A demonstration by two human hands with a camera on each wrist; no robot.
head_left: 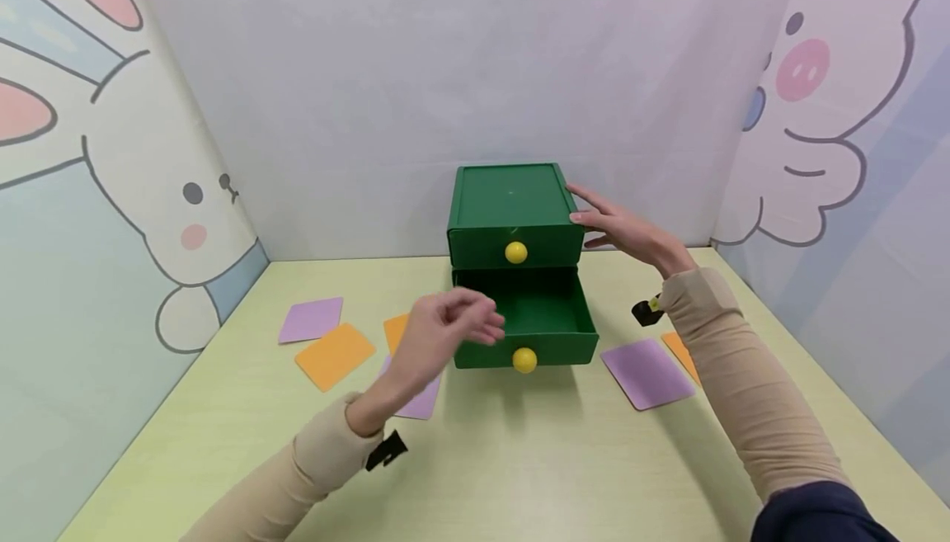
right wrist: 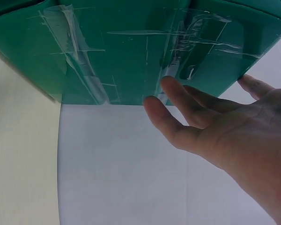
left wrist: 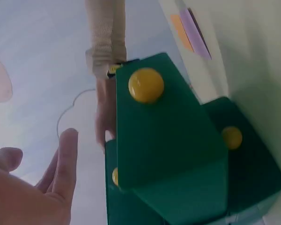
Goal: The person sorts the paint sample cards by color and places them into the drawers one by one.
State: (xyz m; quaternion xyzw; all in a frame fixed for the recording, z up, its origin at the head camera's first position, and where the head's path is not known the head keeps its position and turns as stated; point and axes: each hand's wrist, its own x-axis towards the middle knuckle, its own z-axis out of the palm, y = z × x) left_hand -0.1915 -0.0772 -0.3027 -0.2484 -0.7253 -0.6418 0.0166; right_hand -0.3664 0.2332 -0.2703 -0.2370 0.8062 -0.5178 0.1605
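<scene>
A green two-drawer box [head_left: 508, 204] stands at the back middle of the pale table [head_left: 519, 459]. Its upper drawer is closed, with a yellow knob [head_left: 515, 252]. The lower drawer [head_left: 552, 311] is pulled out and looks empty; its knob [head_left: 524, 360] faces me. My left hand [head_left: 453, 323] hovers at the open drawer's front left corner, fingers loose and holding nothing; the left wrist view shows the palm [left wrist: 33, 187] beside the box [left wrist: 178, 154]. My right hand [head_left: 616, 224] lays straight fingers against the box's right side [right wrist: 145, 47], also seen in the right wrist view [right wrist: 215, 126].
Flat cards lie around the box: a purple card [head_left: 311, 319] and an orange card [head_left: 335, 355] at the left, another purple one [head_left: 423, 402] under my left wrist, and a purple card [head_left: 647, 373] with an orange one [head_left: 679, 352] at the right. Cartoon-printed walls enclose three sides.
</scene>
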